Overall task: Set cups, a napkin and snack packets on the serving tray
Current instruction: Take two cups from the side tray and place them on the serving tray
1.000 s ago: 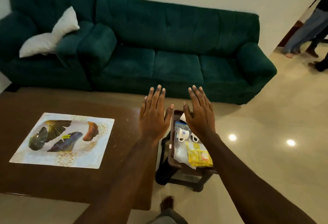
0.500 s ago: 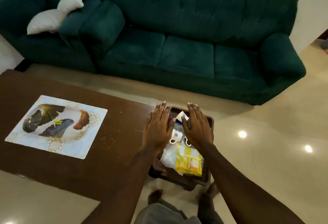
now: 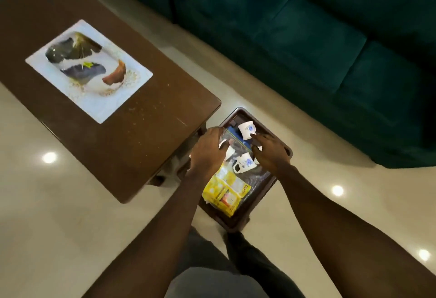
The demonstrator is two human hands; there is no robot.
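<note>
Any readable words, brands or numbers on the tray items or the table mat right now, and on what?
None can be read.
On the yellow snack packet: dark lettering near its right edge, too blurred to read.
On the cups: a blue motif only, no words.
On the table mat: pictures only, no legible text.

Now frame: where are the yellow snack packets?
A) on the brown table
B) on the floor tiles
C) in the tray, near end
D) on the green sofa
C: the yellow packets lie inside the tray, at its end nearest the person.
</note>
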